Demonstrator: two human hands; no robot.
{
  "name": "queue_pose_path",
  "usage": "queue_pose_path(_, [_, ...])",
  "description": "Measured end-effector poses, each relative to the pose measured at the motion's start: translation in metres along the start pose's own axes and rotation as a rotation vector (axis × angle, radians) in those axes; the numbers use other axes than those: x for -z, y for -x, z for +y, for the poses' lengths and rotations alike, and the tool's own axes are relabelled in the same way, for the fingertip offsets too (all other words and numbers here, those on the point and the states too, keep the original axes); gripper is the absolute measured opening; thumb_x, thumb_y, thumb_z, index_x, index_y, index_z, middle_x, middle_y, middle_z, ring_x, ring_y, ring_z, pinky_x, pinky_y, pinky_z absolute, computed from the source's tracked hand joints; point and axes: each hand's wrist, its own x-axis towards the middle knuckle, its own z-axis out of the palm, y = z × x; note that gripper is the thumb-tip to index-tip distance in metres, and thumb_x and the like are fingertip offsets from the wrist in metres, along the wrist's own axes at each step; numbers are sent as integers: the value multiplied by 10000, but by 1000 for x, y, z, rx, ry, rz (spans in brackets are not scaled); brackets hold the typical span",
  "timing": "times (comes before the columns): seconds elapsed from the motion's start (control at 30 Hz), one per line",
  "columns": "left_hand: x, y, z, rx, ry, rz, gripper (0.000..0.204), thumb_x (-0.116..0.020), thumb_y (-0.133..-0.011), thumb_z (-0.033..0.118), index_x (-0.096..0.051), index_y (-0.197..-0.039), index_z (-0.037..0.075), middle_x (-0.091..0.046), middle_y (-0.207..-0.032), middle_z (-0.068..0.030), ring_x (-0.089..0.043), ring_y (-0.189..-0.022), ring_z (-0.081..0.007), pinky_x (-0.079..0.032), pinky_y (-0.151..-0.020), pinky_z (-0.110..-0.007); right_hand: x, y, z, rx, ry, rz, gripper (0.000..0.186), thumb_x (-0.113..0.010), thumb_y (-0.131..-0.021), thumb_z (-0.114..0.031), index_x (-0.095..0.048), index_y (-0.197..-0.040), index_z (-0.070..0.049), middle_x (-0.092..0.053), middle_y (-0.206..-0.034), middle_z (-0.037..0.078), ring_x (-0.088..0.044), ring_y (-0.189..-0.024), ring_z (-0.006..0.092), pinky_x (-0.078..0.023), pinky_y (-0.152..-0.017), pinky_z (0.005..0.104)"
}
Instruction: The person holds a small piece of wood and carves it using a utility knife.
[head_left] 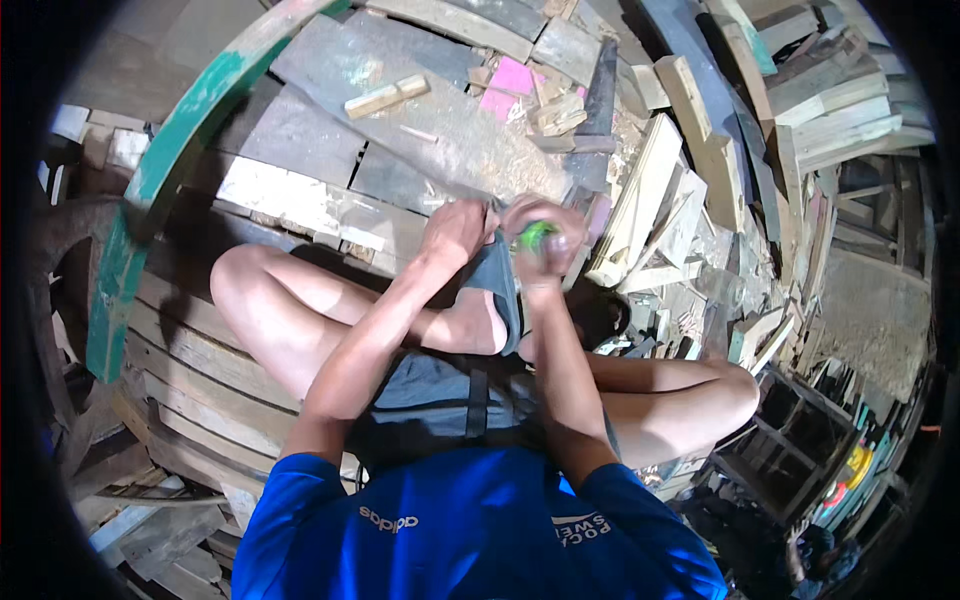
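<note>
My left hand [455, 232] is closed at the upper end of a narrow grey wooden board [491, 285], which stands tilted between my bent legs and feet. Close beside it, my right hand [550, 240] is smeared by motion. It is wrapped round a bright green object [537, 236], too blurred to tell its kind. What the green object touches is hidden by my fingers.
A block of pale wood [387, 96] and a pink piece [507, 88] lie on the plank floor ahead. A curved green-painted beam [180, 150] rises at the left. Timber lengths [640, 205] and scraps crowd the right. A wooden frame [790, 440] stands lower right.
</note>
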Motion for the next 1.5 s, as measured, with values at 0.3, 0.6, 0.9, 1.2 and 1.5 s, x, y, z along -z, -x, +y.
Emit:
queue_pose_path(0.3, [-18, 5, -23, -30, 127, -3, 269, -557, -811, 276, -689, -755, 49, -649, -730, -201, -647, -728, -361, -502, -661, -446, 8, -33, -68, 90, -275, 140, 616, -386, -859, -531, -492, -650, 38, -468, -523, 137, -433, -448, 227, -360, -448, 346])
queue_pose_path(0.6, [-4, 9, -11, -52, 89, 78, 237, -625, -796, 225, -614, -826, -9, -623, -750, -257, -619, -749, -420, -488, -648, -478, -8, 6, 12, 9, -30, 51, 670, -436, -895, -576, -517, -621, 30, -509, -521, 89, -499, -446, 178, -378, -425, 285])
queue_pose_path(0.9, [-1, 17, -5, -11, 97, 62, 322, -494, -895, 285, -615, -837, -7, -643, -769, -234, -627, -786, -407, -482, -729, -484, 22, -8, -16, -40, -98, 125, 576, -358, -926, -486, -492, -697, 25, -463, -588, 128, -445, -501, 208, -381, -506, 323])
queue_pose_path(1.2, [-13, 18, -15, -10, 45, 102, 273, -462, -916, 206, -554, -927, -52, -624, -784, -289, -620, -771, -440, -492, -685, -510, 34, -1, -9, -145, -100, 227, 353, -463, -902, -278, -490, -708, 15, -513, -657, 94, -468, -619, 151, -359, -591, 283])
queue_pose_path(1.5, [-9, 16, -9, -18, 125, 118, 214, -469, -903, 108, -492, -1042, -53, -625, -787, -285, -614, -782, -449, -484, -680, -521, 42, -2, -4, -163, -129, 240, 375, -475, -896, -324, -520, -763, 25, -548, -749, 103, -506, -701, 156, -394, -661, 290])
